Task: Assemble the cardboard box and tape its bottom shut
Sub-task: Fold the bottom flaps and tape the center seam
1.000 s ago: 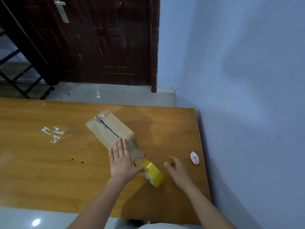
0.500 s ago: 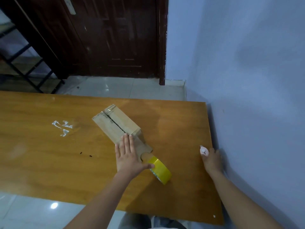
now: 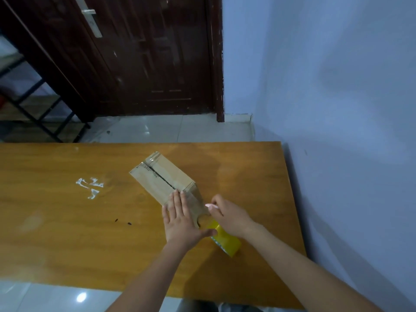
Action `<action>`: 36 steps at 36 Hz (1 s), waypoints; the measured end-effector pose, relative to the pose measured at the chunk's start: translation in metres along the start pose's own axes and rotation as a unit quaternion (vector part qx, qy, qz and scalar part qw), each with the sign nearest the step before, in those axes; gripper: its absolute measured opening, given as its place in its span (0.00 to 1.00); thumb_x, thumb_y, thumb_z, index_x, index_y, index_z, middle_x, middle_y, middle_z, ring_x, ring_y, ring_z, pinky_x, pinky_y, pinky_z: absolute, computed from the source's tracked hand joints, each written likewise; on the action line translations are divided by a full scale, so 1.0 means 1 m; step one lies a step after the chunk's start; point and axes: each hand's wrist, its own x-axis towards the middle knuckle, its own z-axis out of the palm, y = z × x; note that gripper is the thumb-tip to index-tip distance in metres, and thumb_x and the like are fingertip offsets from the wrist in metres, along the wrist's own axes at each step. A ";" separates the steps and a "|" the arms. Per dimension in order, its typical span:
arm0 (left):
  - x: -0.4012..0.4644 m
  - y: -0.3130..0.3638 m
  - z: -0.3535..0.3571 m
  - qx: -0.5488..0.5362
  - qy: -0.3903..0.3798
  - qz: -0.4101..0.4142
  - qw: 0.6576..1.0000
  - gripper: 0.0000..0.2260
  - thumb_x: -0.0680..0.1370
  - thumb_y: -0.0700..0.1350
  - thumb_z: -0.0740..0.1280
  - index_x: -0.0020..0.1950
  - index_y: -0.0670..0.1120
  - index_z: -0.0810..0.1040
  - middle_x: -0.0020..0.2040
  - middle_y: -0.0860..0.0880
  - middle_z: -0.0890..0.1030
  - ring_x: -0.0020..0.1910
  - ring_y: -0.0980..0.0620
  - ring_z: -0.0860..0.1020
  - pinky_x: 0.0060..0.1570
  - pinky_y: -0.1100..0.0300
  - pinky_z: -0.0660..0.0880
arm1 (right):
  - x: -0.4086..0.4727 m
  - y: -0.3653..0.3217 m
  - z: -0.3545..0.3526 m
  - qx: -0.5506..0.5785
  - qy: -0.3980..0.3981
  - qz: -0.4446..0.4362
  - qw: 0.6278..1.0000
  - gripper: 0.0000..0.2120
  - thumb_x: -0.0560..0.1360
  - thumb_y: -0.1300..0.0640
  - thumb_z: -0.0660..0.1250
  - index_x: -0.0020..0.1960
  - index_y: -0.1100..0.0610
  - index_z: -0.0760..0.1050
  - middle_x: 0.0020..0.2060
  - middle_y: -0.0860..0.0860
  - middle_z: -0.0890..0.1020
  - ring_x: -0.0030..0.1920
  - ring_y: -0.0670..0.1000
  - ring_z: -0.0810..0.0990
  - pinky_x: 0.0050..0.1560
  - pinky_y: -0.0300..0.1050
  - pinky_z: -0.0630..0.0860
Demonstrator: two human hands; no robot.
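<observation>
On my left I see white smears (image 3: 90, 188) on the wooden table (image 3: 56, 233). Right of them, mid-table, the cardboard box (image 3: 162, 176) lies with its taped seam up. My left hand (image 3: 182, 219) lies flat and open on the box's near end, thumb against the yellow tape roll (image 3: 225, 238), which stands on edge just near of the box. My right hand (image 3: 231, 216) is closed around a small white object (image 3: 211, 206), above the roll.
</observation>
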 end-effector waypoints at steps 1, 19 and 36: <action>0.000 0.000 -0.001 0.001 0.000 0.000 1.000 0.63 0.56 0.82 0.53 0.64 0.45 0.16 0.69 0.47 0.22 0.67 0.50 0.21 0.67 0.48 0.26 | 0.002 -0.004 0.002 -0.005 -0.004 -0.002 1.000 0.10 0.80 0.47 0.51 0.49 0.53 0.63 0.43 0.48 0.72 0.42 0.55 0.72 0.40 0.49 0.67; 0.000 0.000 0.001 -0.001 -0.006 0.003 1.000 0.63 0.58 0.81 0.54 0.64 0.45 0.16 0.67 0.47 0.19 0.67 0.49 0.21 0.67 0.48 0.26 | 0.038 -0.020 0.013 -0.126 -0.005 -0.021 0.992 0.17 0.79 0.48 0.59 0.59 0.60 0.65 0.56 0.58 0.73 0.50 0.61 0.75 0.39 0.47 0.65; 0.000 -0.001 -0.001 0.005 -0.017 0.003 1.000 0.63 0.57 0.82 0.53 0.66 0.44 0.17 0.67 0.46 0.19 0.66 0.47 0.19 0.67 0.47 0.25 | 0.032 0.046 -0.003 -0.039 0.121 0.167 0.978 0.17 0.79 0.48 0.59 0.61 0.59 0.67 0.59 0.57 0.75 0.59 0.59 0.75 0.50 0.49 0.71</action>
